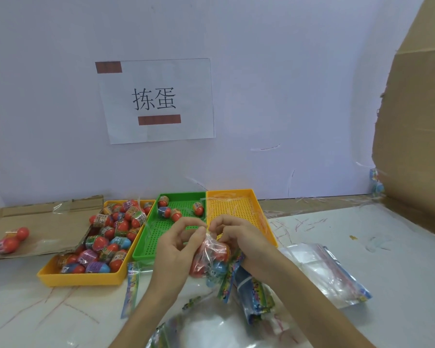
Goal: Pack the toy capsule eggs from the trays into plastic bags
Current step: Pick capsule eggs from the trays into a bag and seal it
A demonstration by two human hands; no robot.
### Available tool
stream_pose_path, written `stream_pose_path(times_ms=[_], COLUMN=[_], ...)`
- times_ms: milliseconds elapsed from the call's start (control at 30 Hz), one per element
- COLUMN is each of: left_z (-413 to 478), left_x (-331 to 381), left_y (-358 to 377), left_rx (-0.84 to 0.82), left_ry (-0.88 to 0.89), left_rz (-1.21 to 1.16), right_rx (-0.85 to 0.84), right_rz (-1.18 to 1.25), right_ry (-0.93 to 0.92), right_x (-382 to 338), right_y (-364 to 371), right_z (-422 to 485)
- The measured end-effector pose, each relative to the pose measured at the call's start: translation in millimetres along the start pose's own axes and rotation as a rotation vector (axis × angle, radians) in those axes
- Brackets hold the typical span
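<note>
A clear plastic bag holding several red and blue capsule eggs hangs in front of me, above the table. My left hand pinches its top edge from the left. From the right, my right hand pinches the same edge. A yellow tray at the left is filled with several eggs. The green tray in the middle holds several eggs at its far end. Another yellow tray to the right has only plastic strips in it.
A packed bag of eggs lies on flattened cardboard at the far left. Empty printed bags lie to the right and near the front edge. A cardboard wall stands at the right. A paper sign hangs on the back wall.
</note>
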State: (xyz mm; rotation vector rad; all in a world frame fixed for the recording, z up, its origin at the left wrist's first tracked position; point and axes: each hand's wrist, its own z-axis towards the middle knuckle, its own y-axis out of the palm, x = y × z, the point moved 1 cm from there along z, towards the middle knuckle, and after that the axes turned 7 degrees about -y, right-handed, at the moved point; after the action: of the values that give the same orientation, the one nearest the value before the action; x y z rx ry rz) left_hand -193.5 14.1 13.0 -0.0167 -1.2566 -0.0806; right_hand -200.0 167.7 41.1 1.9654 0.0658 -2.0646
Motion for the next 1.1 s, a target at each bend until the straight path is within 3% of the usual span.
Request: stream_pose_path(times_ms=[200, 333, 433, 600, 733, 800, 1100], left_z=[0.2, 5.7, 7.4, 8.8, 3.8, 2.8, 6.0], left_x=[-2.3, -5.1, -5.5, -3.2, 1.2, 1.8, 8.7], left_y=[2.6, 0.9, -0.6, -10.0, -6.9, -5.2, -9.5], left_rx=[0.008, -0.074, -0.028, 0.011, -0.013, 0.003, 0.17], left_ry=[-0.094, -0.264, -0.298, -0.169, 0.021, 0.063, 0.089], left_rz=[-0.1, -0.242, -0.258, -0.071, 0.186, 0.23, 0.095], right_rx=[0.105, 0.272, 0.257, 0.242, 0.125, 0.08, 0.172], right_rz=[-0.091, 0.019, 0.096, -0.463, -0.285, -0.32, -0.312], right_ry=[-0.083, -0.127, -0.144, -0.288, -0.39, -0.428, -0.464], right_x=[3.4, -5.4, -8.3, -6.1, -12.9, -14.9, -11.9], right_y=[2.3, -11.3, -18.5, -12.4, -13.5, -11.8, -10.0], right_z=[0.5, 3.0, 4.8, 1.9, -1.8, -3.6, -4.0])
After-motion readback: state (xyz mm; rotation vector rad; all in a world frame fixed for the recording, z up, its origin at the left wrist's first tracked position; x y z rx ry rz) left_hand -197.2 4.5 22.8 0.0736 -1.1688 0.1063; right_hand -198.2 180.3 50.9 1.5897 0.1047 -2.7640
